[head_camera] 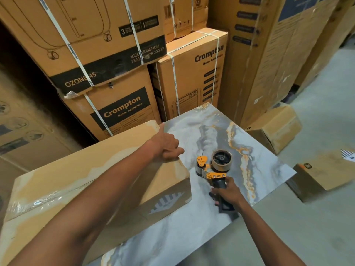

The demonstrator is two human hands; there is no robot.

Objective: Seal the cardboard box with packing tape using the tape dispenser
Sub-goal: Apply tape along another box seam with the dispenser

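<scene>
Stacked cartons (123, 110), printed "Crompton Home Appliances" and bound with white strapping, fill the view from 10 to 1 o'clock behind my work.

Table (269, 150), marbled grey with orange veining, runs from centre toward 4 o'clock.

Cardboard box (80, 169) sits on the table at 8 o'clock, flaps down, clear tape glinting along its top near the left end.

Two smaller cartons (276, 127) rest on the floor at 3 o'clock.

Tape dispenser (215, 169), orange and black with a brown roll, lies on the table at 5 o'clock, just beside the box's right face.

My left hand (165, 144) rests on the box's far right corner, fingers loosely bent, thumb raised, holding nothing.

My right hand (228, 192) is wrapped round the dispenser's black handle.
</scene>
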